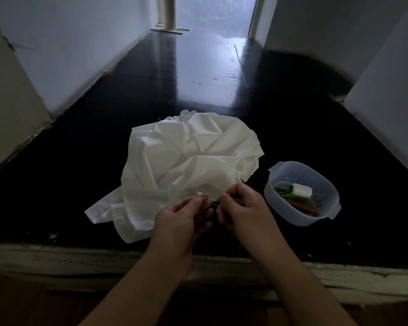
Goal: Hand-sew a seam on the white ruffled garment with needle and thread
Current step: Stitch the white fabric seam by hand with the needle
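The white ruffled garment (186,161) lies crumpled on the glossy black floor (198,67) in front of me. Both hands hover just above its near edge. My left hand (184,217) pinches a thin white thread (211,200) between thumb and fingertips. My right hand (243,208) pinches the other end of the same short stretch of thread, a few centimetres to the right. The thread runs taut between the two hands. No needle is clear enough to make out.
A translucent plastic tub (302,194) stands on the floor to the right of the garment, holding a white thread spool (300,190), green-handled tools and an orange item. A worn pale threshold edge (104,260) crosses the near foreground. Walls close in left and right.
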### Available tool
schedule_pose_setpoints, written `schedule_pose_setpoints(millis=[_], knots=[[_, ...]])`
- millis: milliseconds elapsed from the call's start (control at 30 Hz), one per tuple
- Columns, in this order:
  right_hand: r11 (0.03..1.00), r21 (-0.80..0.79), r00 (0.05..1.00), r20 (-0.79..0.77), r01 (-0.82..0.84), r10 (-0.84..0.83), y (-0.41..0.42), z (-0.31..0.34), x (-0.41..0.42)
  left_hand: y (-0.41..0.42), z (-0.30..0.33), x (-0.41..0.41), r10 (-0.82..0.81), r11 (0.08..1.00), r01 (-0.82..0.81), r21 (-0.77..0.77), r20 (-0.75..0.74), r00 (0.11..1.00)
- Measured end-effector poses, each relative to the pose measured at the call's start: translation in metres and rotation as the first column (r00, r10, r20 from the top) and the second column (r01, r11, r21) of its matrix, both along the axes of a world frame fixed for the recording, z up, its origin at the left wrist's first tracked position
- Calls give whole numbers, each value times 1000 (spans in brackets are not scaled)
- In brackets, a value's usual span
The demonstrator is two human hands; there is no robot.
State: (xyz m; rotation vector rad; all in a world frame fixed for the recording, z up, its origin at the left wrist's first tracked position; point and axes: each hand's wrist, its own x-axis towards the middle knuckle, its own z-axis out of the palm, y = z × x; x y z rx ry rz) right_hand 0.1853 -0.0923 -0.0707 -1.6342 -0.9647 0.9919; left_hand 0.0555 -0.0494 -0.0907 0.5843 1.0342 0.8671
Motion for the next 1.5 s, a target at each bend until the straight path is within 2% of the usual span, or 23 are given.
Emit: schedule_pose_setpoints(millis=[233, 600, 700, 800, 900, 967, 1000, 1033, 1067, 1133, 1200, 1233, 1300, 1367, 1500], knots=[[1000, -10, 998, -54, 28, -29, 0, 1, 1, 5, -1, -1, 16, 999, -13, 37, -69, 997], [998, 7, 995, -73, 66, -65, 1, -2, 5, 33, -2, -15, 140, 990, -140, 12, -150, 979], [998, 14, 995, -74, 66, -65, 0, -2, 8, 42, -6, -22, 160, 987, -157, 33, -217, 963], [997, 16, 995, -71, 71, -69, 0, -2, 12, 47, -11, -31, 158, 984, -116, 134, -370, 915], [997, 16, 994, -72, 80, -79, 0, 0, 17, 53, -15, -42, 107, 963, 73, 260, -616, 780], [997, 21, 995, -68, 75, -73, 0, 1, 19, 55, -12, -51, 95, 908, 292, 300, -828, 553], [997, 23, 996, -61, 68, -66, 0, 2, 19, 54, -7, -56, 113, 869, 400, 292, -904, 413], [998, 24, 997, -51, 58, -57, 0, 2, 19, 52, -2, -58, 159, 827, 477, 297, -938, 309], [999, 27, 998, -41, 46, -45, 0, 2, 19, 47, 5, -58, 211, 787, 524, 325, -940, 268], [999, 32, 999, -27, 18, -17, 0, 2, 19, 36, 20, -52, 299, 693, 577, 434, -900, 318], [999, 45, 1000, -23, -18, 19, 0, 2, 17, 25, 32, -40, 284, 602, 580, 549, -826, 487], [998, 53, 999, -19, -37, 38, 0, 3, 16, 21, 34, -34, 216, 577, 573, 581, -786, 580], [994, 70, 997, 1, -80, 80, 0, 3, 15, 17, 32, -24, -12, 566, 590, 576, -710, 704], [989, 99, 994, 0, -110, 111, 0, 3, 14, 14, 27, -16, -202, 564, 620, 545, -637, 744], [986, 132, 992, -48, -105, 113, -2, 5, 16, 16, 20, -9, -290, 612, 617, 494, -586, 757]])
